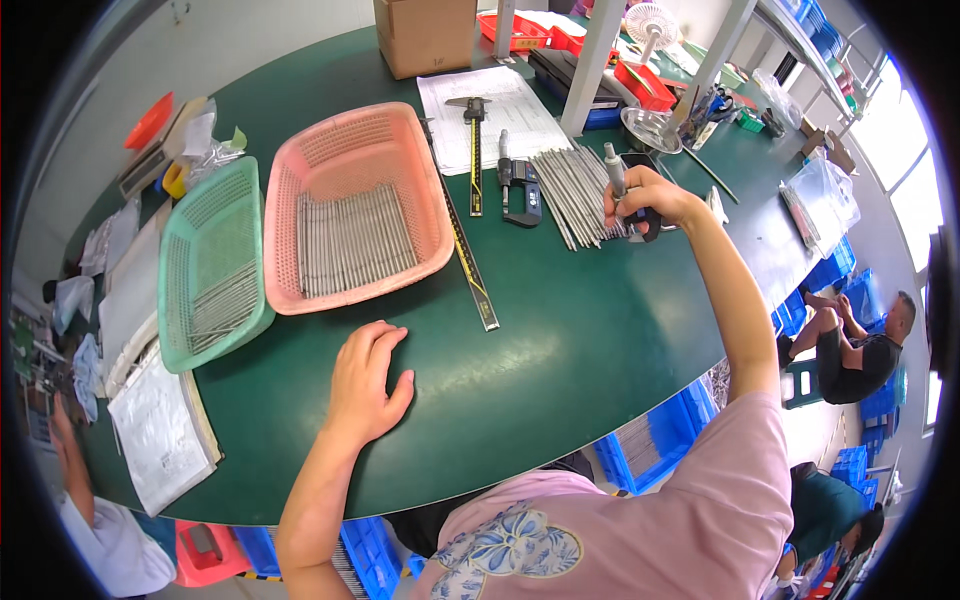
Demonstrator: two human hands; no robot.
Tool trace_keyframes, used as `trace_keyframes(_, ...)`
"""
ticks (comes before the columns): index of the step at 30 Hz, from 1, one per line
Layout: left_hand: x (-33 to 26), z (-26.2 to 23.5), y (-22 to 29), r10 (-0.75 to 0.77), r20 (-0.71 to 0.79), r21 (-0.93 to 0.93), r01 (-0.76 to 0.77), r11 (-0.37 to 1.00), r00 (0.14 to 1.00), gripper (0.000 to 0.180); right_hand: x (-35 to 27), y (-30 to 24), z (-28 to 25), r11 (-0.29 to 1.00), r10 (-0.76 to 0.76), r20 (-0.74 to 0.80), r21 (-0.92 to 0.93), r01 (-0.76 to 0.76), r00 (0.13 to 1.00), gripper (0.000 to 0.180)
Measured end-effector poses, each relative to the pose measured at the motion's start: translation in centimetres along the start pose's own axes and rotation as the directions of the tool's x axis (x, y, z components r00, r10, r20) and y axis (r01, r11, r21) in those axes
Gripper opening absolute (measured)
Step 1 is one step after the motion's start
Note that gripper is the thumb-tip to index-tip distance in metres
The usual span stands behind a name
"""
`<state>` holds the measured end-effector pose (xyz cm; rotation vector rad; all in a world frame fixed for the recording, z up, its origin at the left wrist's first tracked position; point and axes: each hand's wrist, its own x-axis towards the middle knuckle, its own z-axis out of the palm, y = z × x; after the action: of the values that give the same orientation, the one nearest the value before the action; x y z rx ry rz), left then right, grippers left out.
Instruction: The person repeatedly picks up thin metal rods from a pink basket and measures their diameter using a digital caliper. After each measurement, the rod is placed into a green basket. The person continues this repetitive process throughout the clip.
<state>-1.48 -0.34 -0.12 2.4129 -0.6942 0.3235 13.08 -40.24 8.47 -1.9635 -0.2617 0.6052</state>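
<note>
My right hand [650,200] is closed around a micrometer [614,168], its grey barrel pointing up above my fingers. That hand is over the right end of a bundle of thin metal rods [572,195] lying side by side. My left hand [370,385] rests on the green table [520,390] with fingers loosely apart, holding nothing. Just beyond it stands a pink basket [440,225] with a row of metal rods [355,240] inside. A second micrometer [520,190], with a dark body, lies left of the bundle. Beside it is a caliper [475,150] on white papers [515,105].
A green basket [180,300] with some rods stands left of the pink one. A long ruler [470,265] lies along the pink basket's right side. Cardboard box [425,35] and metal posts [595,70] stand behind. Blue crates [655,440] sit below the table edge. Other people [855,350] are seated nearby.
</note>
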Motion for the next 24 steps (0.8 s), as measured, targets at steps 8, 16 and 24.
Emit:
trace_keyframes(8, -0.5, -0.4, -0.7, 0.027, -0.011, 0.008, -0.027, 1.0, 1.0, 0.04, 1.5, -1.0, 0.5, 0.987, 0.1, 0.01, -0.129, -0.098, 0.995, 0.018)
trace_keyframes(16, -0.8, -0.4, -1.0, 0.031, 0.016, -0.016, -0.031, 0.999, 0.999, 0.036, 1.7, -1.8, 1.2, 0.837, 0.249, -0.014, -0.501, -0.222, 0.968, 0.017)
trace_keyframes(24, -0.7, -0.3, -0.8, 0.018, 0.02, -0.012, -0.018, 1.0, 1.0, 0.036, 1.8, -1.7, 2.2, 0.633, 0.196, -0.077, -0.751, -0.186, 0.978, 0.022)
